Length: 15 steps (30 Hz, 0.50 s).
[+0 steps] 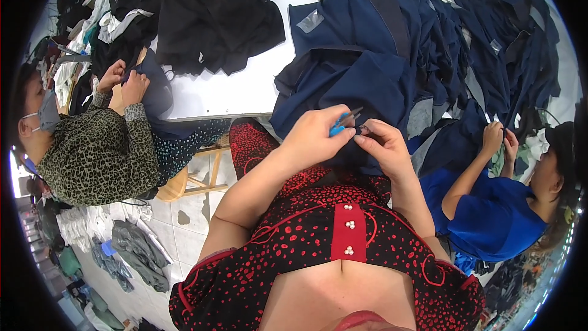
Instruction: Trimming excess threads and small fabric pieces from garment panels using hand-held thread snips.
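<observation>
My left hand (317, 132) is closed around small thread snips (339, 125) with a bright blue handle, their metal tips pointing up and to the right. Beside it, my right hand (387, 146) pinches an edge of a navy garment (349, 83) between thumb and fingers. Both hands nearly meet over my lap. The garment spreads from my fingers up onto the table, and its lower part is hidden by my hands.
A white table (214, 95) carries a pile of black garments (220, 15) and a heap of navy garments (392, 18). Close by on my left, a masked person in a leopard-print top (98, 162) handles dark cloth. To my right, a person in blue (490, 211) holds navy cloth.
</observation>
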Each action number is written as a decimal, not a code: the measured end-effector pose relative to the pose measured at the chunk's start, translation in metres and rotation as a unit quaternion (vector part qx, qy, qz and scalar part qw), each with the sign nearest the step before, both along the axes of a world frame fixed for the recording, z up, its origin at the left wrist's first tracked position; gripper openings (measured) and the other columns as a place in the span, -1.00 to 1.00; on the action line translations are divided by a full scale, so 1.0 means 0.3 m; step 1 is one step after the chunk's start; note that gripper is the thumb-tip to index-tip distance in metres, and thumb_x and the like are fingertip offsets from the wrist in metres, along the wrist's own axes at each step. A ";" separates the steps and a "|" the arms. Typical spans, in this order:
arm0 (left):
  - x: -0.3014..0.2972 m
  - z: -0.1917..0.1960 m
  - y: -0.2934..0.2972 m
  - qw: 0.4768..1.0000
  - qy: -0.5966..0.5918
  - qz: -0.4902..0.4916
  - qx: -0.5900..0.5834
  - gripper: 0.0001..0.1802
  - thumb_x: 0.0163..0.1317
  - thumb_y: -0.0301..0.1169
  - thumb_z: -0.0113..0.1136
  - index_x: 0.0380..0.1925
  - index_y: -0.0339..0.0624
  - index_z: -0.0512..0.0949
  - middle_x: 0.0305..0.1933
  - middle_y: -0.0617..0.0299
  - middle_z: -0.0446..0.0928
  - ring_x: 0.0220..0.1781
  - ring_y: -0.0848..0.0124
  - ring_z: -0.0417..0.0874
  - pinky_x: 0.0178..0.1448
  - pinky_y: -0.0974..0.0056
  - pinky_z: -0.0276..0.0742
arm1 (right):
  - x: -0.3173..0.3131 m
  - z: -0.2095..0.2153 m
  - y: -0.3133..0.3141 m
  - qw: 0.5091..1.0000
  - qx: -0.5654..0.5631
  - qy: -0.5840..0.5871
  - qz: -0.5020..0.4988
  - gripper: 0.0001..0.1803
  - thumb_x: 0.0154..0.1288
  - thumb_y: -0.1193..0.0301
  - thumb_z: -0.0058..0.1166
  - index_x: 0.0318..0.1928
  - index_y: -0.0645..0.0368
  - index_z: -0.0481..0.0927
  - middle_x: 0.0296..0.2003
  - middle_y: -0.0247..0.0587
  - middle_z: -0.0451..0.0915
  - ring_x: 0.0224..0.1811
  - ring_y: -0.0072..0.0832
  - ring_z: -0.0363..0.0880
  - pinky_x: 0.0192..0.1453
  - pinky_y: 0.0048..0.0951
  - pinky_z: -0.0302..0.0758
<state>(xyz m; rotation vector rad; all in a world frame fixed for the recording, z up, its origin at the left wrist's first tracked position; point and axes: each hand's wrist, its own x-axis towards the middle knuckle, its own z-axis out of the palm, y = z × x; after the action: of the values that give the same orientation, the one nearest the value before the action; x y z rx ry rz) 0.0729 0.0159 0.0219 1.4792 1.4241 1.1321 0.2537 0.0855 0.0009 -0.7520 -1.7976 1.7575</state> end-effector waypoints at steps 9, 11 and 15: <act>-0.003 -0.062 0.015 0.991 0.095 0.030 0.090 -0.89 0.04 -0.52 0.16 -0.47 -0.27 0.42 -0.54 0.04 0.45 -0.46 0.13 0.55 -0.37 0.28 0.41 | 0.002 0.000 0.007 0.999 0.021 -0.037 0.028 -0.91 0.12 0.55 0.13 -0.38 0.32 0.51 -0.43 -0.36 0.43 -0.33 -0.64 0.37 -0.23 -0.60 0.29; 0.014 -0.039 -0.011 0.993 0.081 0.020 0.086 -0.88 0.03 -0.51 0.18 -0.46 -0.27 0.42 -0.54 0.05 0.45 -0.46 0.11 0.55 -0.37 0.28 0.41 | 0.005 -0.006 0.010 0.999 -0.016 -0.042 0.020 -0.93 0.11 0.56 0.12 -0.40 0.31 0.50 -0.44 -0.41 0.39 -0.34 -0.65 0.32 -0.23 -0.61 0.24; -0.004 -0.045 0.012 0.997 0.056 0.023 0.054 -0.87 0.07 -0.46 0.15 -0.46 -0.29 0.43 -0.55 0.05 0.43 -0.50 0.26 0.50 -0.35 0.32 0.39 | 0.013 -0.016 0.011 0.997 -0.053 0.015 0.047 -0.90 0.12 0.56 0.16 -0.38 0.31 0.51 -0.41 -0.42 0.46 -0.33 -0.69 0.39 -0.19 -0.66 0.30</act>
<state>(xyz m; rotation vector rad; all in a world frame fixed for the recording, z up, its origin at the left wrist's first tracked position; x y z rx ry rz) 0.0716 0.0194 0.0086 1.6141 1.5003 1.1878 0.2575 0.0889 -0.0039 -0.6892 -1.7581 1.9280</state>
